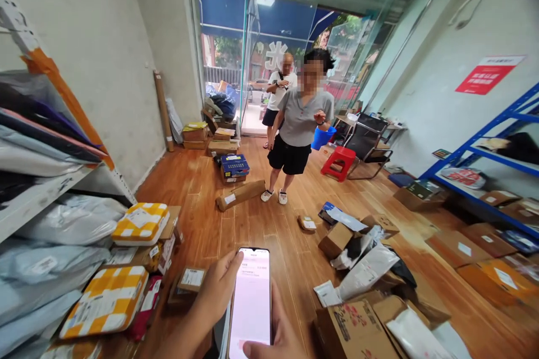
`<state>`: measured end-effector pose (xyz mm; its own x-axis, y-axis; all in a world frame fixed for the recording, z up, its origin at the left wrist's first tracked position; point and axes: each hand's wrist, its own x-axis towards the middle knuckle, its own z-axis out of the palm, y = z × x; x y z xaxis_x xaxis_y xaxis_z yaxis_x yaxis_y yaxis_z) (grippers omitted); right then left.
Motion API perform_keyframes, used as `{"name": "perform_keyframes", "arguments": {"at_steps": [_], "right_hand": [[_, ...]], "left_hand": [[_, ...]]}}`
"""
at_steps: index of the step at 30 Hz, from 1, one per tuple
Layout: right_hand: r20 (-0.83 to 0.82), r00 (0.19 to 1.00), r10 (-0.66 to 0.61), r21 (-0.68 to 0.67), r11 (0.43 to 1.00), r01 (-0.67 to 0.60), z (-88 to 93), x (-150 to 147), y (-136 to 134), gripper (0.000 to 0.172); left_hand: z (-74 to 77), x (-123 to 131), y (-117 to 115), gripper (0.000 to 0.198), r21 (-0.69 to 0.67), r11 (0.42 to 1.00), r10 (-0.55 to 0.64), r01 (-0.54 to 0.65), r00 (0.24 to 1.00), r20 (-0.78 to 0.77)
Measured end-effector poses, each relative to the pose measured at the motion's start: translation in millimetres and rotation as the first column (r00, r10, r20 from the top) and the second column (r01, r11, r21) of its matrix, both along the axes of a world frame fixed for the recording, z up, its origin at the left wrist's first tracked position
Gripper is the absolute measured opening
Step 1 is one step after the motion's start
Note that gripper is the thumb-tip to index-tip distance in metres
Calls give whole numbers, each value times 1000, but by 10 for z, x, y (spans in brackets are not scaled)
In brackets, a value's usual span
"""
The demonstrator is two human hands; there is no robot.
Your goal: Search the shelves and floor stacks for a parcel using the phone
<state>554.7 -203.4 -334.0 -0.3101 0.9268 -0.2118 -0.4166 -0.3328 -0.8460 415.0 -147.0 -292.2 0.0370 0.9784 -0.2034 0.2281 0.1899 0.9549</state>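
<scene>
My left hand [214,291] grips the left edge of a smartphone [251,300] with a lit, pale pink screen, held low in the middle of the view. My right hand [278,334] comes up from below and its thumb rests on the bottom of the screen. A small brown parcel [191,279] with a white label lies on the floor just left of my left hand.
A person in a grey shirt [300,123] stands a few steps ahead; another person [278,92] is at the glass doorway. Boxes [241,193] and mailers [366,269] litter the wooden floor. Shelves with bagged parcels [54,224] stand left, a blue rack [497,179] right, a red stool [339,160] beyond.
</scene>
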Motion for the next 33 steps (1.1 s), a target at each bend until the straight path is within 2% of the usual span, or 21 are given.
{"name": "perform_keyframes", "arguments": {"at_steps": [6, 10, 13, 17, 23, 26, 33], "right_hand": [[49, 997, -53, 21, 998, 52, 36, -247, 662, 130], [42, 994, -99, 23, 995, 98, 118, -376, 912, 124], [10, 997, -81, -5, 997, 81, 164, -452, 1040, 121], [-37, 999, -29, -40, 999, 28, 183, -525, 1179, 121], [-81, 992, 102, -12, 995, -103, 224, -542, 1376, 108], [-91, 986, 137, -8, 990, -138, 219, -504, 1465, 107], [-75, 994, 79, 16, 997, -78, 191, -371, 1603, 115]], "left_hand": [[31, -290, 727, 47, -10, 1000, -1, 3, 984, 181], [-21, -421, 1050, 40, 20, 1000, -26, 22, 976, 216], [-31, -480, 1226, 41, 23, 999, -49, 45, 977, 207], [-14, -549, 1363, 44, 23, 999, -53, 49, 977, 204], [55, -605, 1389, 37, -18, 999, 33, -30, 976, 214], [89, -560, 1421, 37, -17, 998, 55, -52, 970, 237], [47, -381, 1556, 58, -28, 999, 50, -44, 958, 281]]}}
